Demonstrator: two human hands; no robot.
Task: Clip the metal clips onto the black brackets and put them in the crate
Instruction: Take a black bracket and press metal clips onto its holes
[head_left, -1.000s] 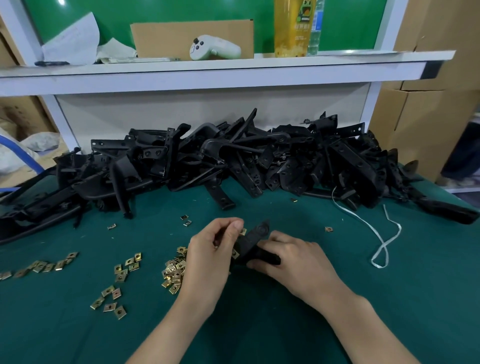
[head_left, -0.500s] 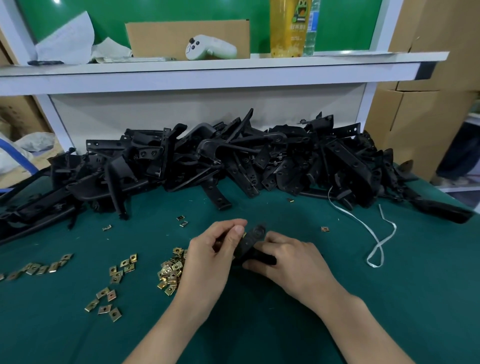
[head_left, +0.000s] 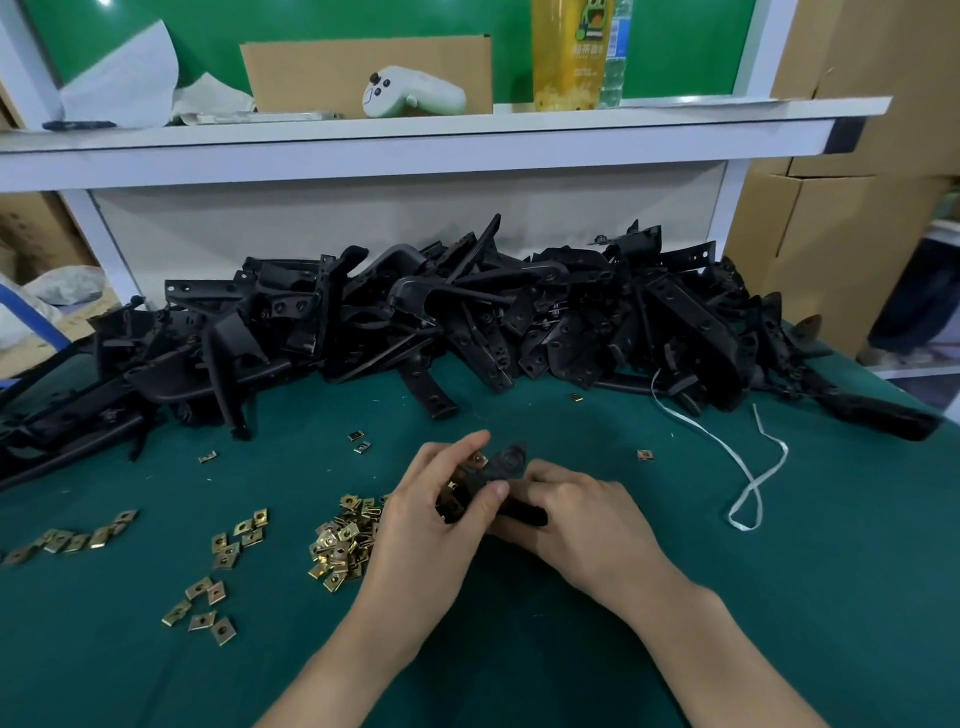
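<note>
A small black bracket (head_left: 503, 464) sits between both hands just above the green table (head_left: 779, 597). My right hand (head_left: 576, 514) grips its lower end. My left hand (head_left: 441, 514) pinches a brass metal clip (head_left: 478, 460) against the bracket's upper end, thumb pressed on the bracket's side. Another clip shows on the bracket under my left fingers. A heap of loose metal clips (head_left: 340, 540) lies just left of my left hand. No crate is in view.
A big pile of black brackets (head_left: 467, 317) runs across the back of the table. Scattered clips (head_left: 208, 603) lie at the left, and a white strap (head_left: 748, 467) at the right. A white shelf (head_left: 415, 135) hangs above; cardboard boxes (head_left: 831, 234) stand at the right.
My left fingers have slid along the bracket and the thumb now presses its side; the brass clip shows at the bracket's upper end. The view has shifted slightly.
</note>
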